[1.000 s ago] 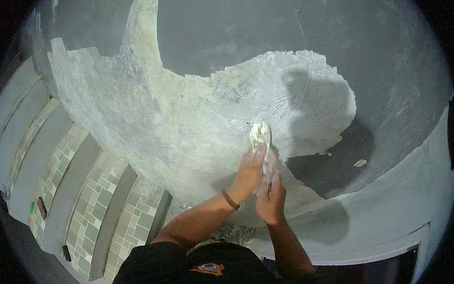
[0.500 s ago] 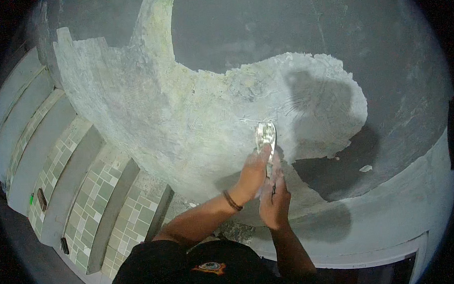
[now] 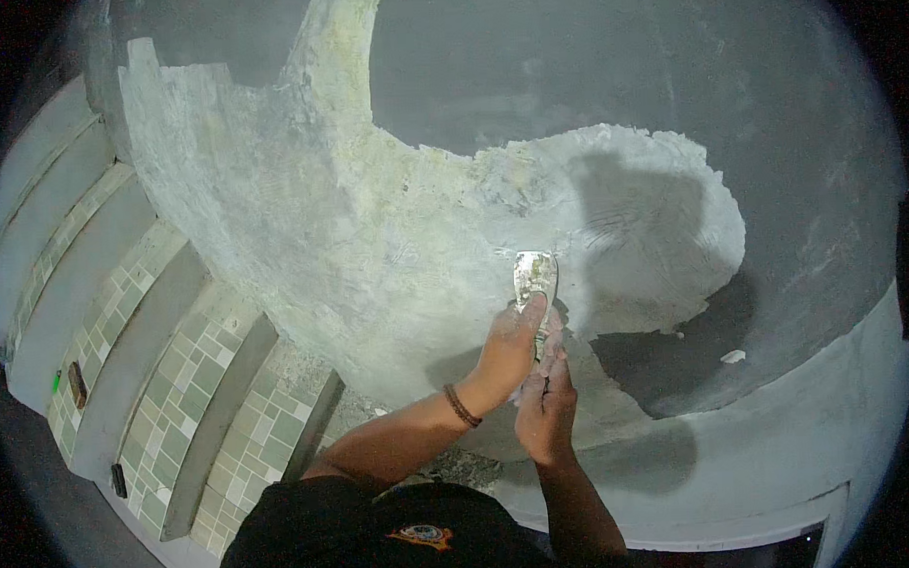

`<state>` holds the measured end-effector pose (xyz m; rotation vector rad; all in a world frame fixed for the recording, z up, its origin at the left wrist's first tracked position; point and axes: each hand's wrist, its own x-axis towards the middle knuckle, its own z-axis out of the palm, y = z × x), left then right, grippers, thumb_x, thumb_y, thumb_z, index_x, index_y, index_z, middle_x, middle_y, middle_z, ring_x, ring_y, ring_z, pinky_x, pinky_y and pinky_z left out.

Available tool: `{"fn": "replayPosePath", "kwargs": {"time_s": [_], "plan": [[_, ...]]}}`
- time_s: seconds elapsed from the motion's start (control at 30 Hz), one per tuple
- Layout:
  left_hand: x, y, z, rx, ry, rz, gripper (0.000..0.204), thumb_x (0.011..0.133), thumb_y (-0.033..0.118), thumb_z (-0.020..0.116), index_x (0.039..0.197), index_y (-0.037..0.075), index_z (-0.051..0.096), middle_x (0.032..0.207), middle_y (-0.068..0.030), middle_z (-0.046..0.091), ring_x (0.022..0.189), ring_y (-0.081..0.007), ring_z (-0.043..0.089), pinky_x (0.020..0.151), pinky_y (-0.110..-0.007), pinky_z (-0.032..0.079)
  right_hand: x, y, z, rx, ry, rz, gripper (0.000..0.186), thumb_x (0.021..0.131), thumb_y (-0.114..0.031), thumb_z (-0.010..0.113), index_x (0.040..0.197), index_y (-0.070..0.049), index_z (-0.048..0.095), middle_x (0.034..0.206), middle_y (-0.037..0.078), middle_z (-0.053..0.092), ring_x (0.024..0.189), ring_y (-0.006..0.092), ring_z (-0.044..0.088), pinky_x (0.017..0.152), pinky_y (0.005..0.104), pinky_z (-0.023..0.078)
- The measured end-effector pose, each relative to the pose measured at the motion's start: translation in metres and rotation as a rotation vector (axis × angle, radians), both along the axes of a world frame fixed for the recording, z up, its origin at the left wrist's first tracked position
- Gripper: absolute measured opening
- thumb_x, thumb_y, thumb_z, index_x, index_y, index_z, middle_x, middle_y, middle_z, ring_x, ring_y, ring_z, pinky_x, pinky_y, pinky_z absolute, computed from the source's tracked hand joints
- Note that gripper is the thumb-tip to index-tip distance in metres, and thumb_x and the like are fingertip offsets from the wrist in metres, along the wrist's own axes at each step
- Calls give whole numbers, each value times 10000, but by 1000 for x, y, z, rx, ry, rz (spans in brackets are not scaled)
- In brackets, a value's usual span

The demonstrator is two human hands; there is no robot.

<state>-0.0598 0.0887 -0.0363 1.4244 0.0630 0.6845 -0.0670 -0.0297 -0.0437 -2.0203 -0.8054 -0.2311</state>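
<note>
A scraper (image 3: 535,273) with a wide, whitish-stained metal blade points up at the wall, its blade edge meeting a pale, bared patch (image 3: 303,239). My left hand (image 3: 509,344) is closed around the scraper's neck, thumb pressed along the blade's base. Lower down, my right hand (image 3: 546,409) closes around the handle, its fingers dusted white. Most of the handle is hidden by both hands. Just above the blade, short scraped marks show on the patch. Dark grey paint (image 3: 527,71) with a ragged edge surrounds the patch above and to the right.
Steps with green and cream tile treads (image 3: 183,394) run along the left. On them lie a brown block (image 3: 78,384), a small green item (image 3: 56,380) and a black object (image 3: 119,481). A pale flake (image 3: 732,356) shows at the right. A white frame (image 3: 834,531) edges the lower right.
The blade has tilted, losing its bright glare, and sits slightly higher against the patch. Both hands keep their hold on the scraper. The whole view has shifted a little.
</note>
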Motion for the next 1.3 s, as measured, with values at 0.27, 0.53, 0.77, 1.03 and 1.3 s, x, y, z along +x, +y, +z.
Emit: {"fn": "replayPosePath", "kwargs": {"time_s": [0.27,0.53,0.77,1.03,1.3], "plan": [[3,2,-1,559,-228,488,476,1080,416,441,923,7,627,722,-135,610,698,-267,612,681,-405,475,-8,2,16,31,99,7,461,1015,-167,480,1397,85,425,1010,316,671,911,451,700,766,487,538],[-3,17,55,-132,-41,81,574,1072,481,424,868,-4,652,745,-143,624,731,-268,592,717,-405,458,2,18,54,40,102,66,411,1057,-173,449,1396,60,458,911,106,628,769,165,607,678,323,499],[-15,27,78,-465,-75,-160,496,1069,462,459,890,39,643,691,-57,609,578,-166,576,553,-294,460,-8,27,73,-36,99,58,411,1048,-185,435,1376,61,466,1028,183,672,924,263,664,820,378,510],[-14,33,82,-326,-127,-139,437,1061,441,501,909,48,618,701,-29,589,552,-137,554,517,-271,465,-10,33,74,33,-24,34,383,1039,-181,449,1329,66,491,984,157,654,845,261,646,787,383,513],[-16,39,87,-523,-95,-292,427,1062,442,503,925,56,623,732,-36,586,547,-133,522,534,-279,472,-13,36,79,-34,107,42,380,1037,-151,445,1344,70,465,962,142,636,809,200,616,741,367,499]]}}
